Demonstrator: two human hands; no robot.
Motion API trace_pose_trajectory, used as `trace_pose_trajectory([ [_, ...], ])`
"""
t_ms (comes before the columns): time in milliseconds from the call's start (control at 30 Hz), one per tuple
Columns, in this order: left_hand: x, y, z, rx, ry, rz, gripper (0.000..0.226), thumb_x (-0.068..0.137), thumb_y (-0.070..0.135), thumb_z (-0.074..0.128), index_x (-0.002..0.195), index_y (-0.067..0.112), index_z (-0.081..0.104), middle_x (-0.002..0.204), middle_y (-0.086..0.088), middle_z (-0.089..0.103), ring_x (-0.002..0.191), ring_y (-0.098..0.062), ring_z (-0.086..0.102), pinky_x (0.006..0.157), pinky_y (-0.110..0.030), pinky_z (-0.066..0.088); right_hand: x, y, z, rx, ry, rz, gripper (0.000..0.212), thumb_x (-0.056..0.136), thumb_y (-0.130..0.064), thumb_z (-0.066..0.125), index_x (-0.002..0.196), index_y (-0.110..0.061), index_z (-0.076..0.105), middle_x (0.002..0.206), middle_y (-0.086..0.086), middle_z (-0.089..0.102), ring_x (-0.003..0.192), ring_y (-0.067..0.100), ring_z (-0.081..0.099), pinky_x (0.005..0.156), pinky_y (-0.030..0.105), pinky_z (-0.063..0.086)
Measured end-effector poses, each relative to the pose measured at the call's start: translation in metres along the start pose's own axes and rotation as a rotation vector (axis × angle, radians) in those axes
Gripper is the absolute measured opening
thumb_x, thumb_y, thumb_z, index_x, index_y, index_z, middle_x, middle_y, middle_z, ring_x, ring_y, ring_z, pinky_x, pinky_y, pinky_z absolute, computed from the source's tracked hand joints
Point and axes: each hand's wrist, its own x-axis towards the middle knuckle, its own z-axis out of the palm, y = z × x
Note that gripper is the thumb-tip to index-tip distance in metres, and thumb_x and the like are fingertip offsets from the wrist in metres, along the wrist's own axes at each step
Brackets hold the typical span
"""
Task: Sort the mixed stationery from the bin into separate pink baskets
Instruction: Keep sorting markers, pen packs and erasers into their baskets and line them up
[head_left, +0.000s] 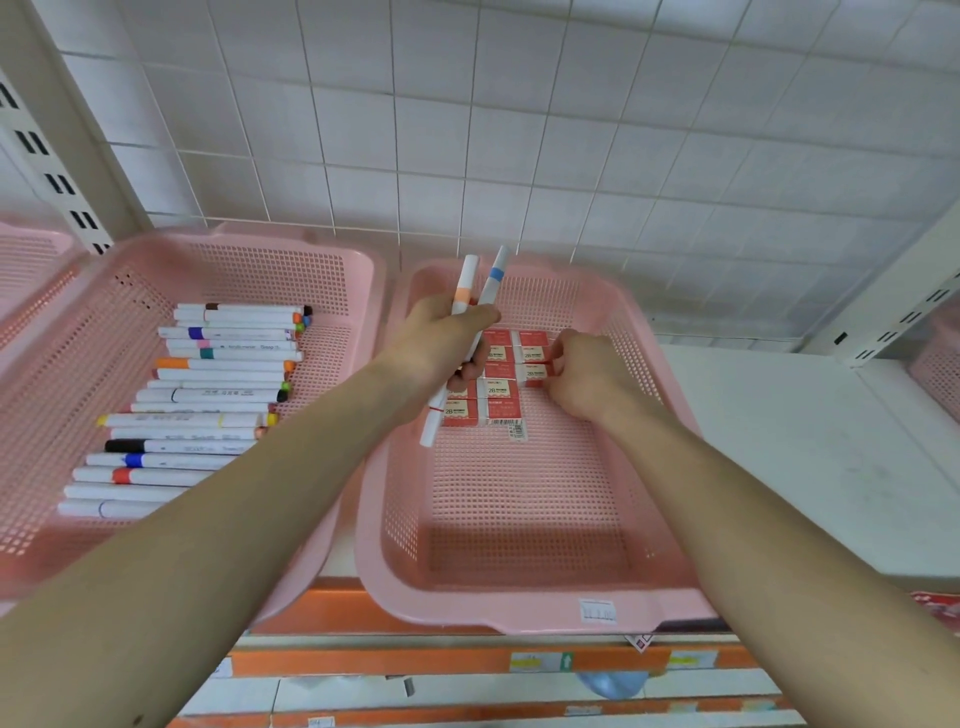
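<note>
Two pink mesh baskets stand side by side on a shelf. The left basket (332, 260) holds several white markers (208, 395) with coloured bands, laid in a row. The right basket (519, 608) holds several red-and-cream 2B eraser boxes (501, 402) packed together near its far end. My left hand (441, 343) hovers over the right basket and grips two white markers (480, 291), one with an orange band and one with a blue band. My right hand (587, 374) reaches into the right basket and pinches an eraser box (532, 371) at the edge of the group.
A third pink basket (31, 260) shows at the far left and another at the far right edge (940, 374). A white tiled wall rises behind. A bare white shelf surface (779, 441) lies right of the baskets. Orange shelf rails (415, 660) run below.
</note>
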Motion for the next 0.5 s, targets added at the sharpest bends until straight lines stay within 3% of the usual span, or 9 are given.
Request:
trace_pose_trajectory([
  [133, -0.002, 0.001, -0.001, -0.015, -0.005, -0.028, 0.02, 0.099, 0.015, 0.046, 0.107, 0.003, 0.06, 0.052, -0.002, 0.047, 0.044, -0.015, 0.039, 0.043, -0.022, 0.028, -0.001, 0.0, -0.001, 0.008, -0.01, 0.015, 0.028, 0.092, -0.013, 0.063, 0.074, -0.027, 0.046, 0.08, -0.007, 0.053, 0.067, 0.007, 0.047, 0.065, 0.023, 0.039],
  [233, -0.004, 0.004, -0.002, -0.036, -0.034, -0.016, 0.022, 0.098, 0.015, 0.042, 0.102, 0.002, 0.06, 0.054, -0.005, 0.048, 0.046, -0.018, 0.039, 0.043, -0.023, 0.027, -0.003, -0.002, -0.007, 0.041, 0.051, 0.004, 0.007, 0.093, -0.022, 0.064, 0.095, -0.021, 0.057, 0.095, -0.002, 0.06, 0.079, 0.013, 0.052, 0.063, 0.022, 0.038],
  [267, -0.005, 0.005, -0.003, -0.046, -0.047, -0.008, 0.021, 0.098, 0.015, 0.042, 0.099, 0.002, 0.059, 0.055, -0.006, 0.049, 0.046, -0.018, 0.039, 0.042, -0.022, 0.026, -0.004, -0.005, -0.011, 0.085, 0.08, -0.017, 0.01, 0.094, -0.024, 0.062, 0.103, -0.02, 0.06, 0.098, -0.003, 0.061, 0.082, 0.013, 0.054, 0.062, 0.02, 0.038],
  [333, -0.009, 0.01, -0.004, -0.048, -0.073, 0.001, 0.021, 0.097, 0.015, 0.042, 0.092, 0.002, 0.058, 0.055, -0.01, 0.05, 0.043, -0.019, 0.037, 0.041, -0.021, 0.026, -0.009, -0.015, -0.02, 0.298, 0.089, -0.059, 0.012, 0.097, -0.025, 0.059, 0.105, -0.02, 0.066, 0.097, -0.007, 0.065, 0.085, 0.014, 0.06, 0.063, 0.015, 0.042],
  [433, -0.019, 0.019, 0.0, 0.028, -0.132, 0.021, 0.031, 0.095, 0.016, 0.043, 0.068, 0.005, 0.053, 0.051, -0.012, 0.05, 0.037, -0.018, 0.033, 0.043, -0.024, 0.024, -0.024, -0.034, -0.033, 0.73, -0.015, -0.051, 0.02, 0.097, -0.028, 0.057, 0.093, -0.019, 0.075, 0.092, 0.001, 0.075, 0.086, 0.02, 0.071, 0.074, 0.031, 0.054],
  [500, -0.027, 0.024, 0.002, 0.057, -0.16, 0.024, 0.035, 0.095, 0.018, 0.046, 0.062, 0.007, 0.052, 0.05, -0.01, 0.052, 0.036, -0.017, 0.035, 0.042, -0.023, 0.025, -0.035, -0.043, -0.037, 0.873, -0.071, -0.033, 0.025, 0.097, -0.03, 0.058, 0.094, -0.013, 0.076, 0.09, 0.005, 0.076, 0.082, 0.018, 0.072, 0.071, 0.029, 0.05],
])
